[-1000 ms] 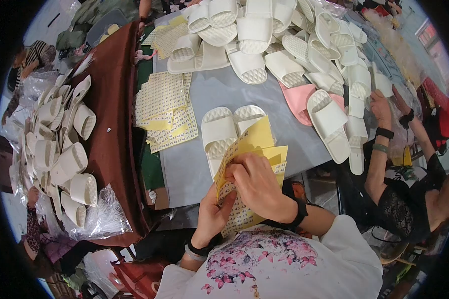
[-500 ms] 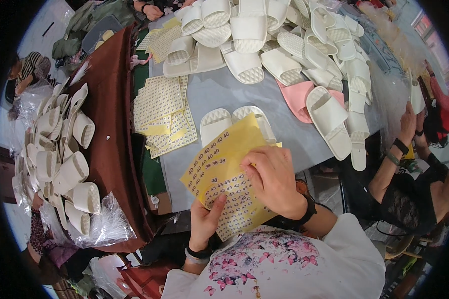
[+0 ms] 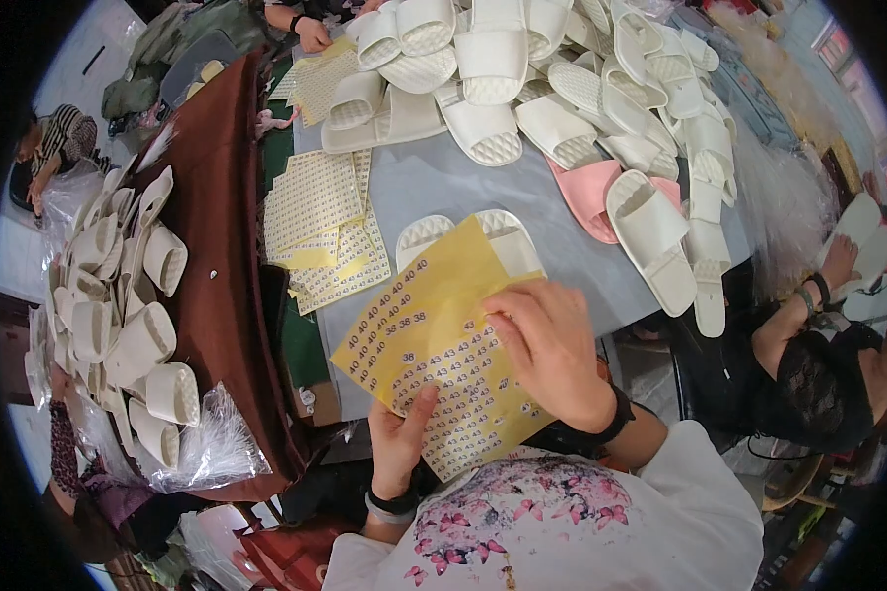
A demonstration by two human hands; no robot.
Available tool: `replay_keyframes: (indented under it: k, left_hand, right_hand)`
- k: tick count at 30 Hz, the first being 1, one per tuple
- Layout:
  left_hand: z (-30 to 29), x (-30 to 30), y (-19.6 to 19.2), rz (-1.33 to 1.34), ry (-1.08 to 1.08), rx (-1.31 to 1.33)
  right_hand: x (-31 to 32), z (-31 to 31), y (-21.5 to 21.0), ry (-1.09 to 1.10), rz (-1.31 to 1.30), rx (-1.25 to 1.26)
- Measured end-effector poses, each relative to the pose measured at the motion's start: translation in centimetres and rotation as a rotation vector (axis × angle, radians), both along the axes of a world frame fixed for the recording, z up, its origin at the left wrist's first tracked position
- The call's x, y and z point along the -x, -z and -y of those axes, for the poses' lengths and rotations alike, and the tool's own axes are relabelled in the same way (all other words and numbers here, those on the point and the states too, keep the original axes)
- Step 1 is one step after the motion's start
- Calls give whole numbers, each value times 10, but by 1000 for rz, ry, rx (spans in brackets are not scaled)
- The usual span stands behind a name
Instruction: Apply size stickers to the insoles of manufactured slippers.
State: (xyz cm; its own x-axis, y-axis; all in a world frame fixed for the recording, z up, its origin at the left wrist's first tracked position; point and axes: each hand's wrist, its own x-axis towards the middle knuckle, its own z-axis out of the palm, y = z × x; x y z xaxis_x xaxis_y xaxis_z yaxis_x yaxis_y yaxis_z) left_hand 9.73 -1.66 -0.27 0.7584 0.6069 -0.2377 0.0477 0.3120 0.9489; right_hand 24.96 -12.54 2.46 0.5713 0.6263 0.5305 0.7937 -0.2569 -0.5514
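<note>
A yellow sheet of small printed number stickers is held up in front of me, with some of its backing bare. My left hand grips its lower left edge, thumb on the face and fingers behind. Over its right side, my right hand is closed in a pinch, thumb and forefinger together against the sheet. Anything between those fingertips is too small to make out. Just beyond the sheet, a pair of white slippers lies on the grey tabletop, partly covered by it.
White slippers are heaped at the table's far side, with a pink slipper at the heap's near edge. More sticker sheets lie at the left. Beside them, a brown-covered surface carries more slippers. Another person's arm holds slippers at right.
The sticker sheet has shifted slightly left and down, covering the slippers differently. My right hand has moved slightly right, still pinched. The person at right has lowered their arm and holds slippers.
</note>
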Motion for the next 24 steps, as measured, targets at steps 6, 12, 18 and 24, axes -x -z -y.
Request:
replay_keyframes:
  k: [6,12,18,24]
  left_hand:
    - [-5,2,2,51,-23,87]
    - [-6,6,0,55,-16,122]
    - [-3,6,-3,42,28,99]
    - [-1,9,0,63,84,70]
  right_hand:
    - [-8,6,1,36,-18,32]
    - [-1,1,-5,-74,12,55]
    - [18,-8,-17,-230,3,65]
    - [18,-24,-14,-214,-16,-16]
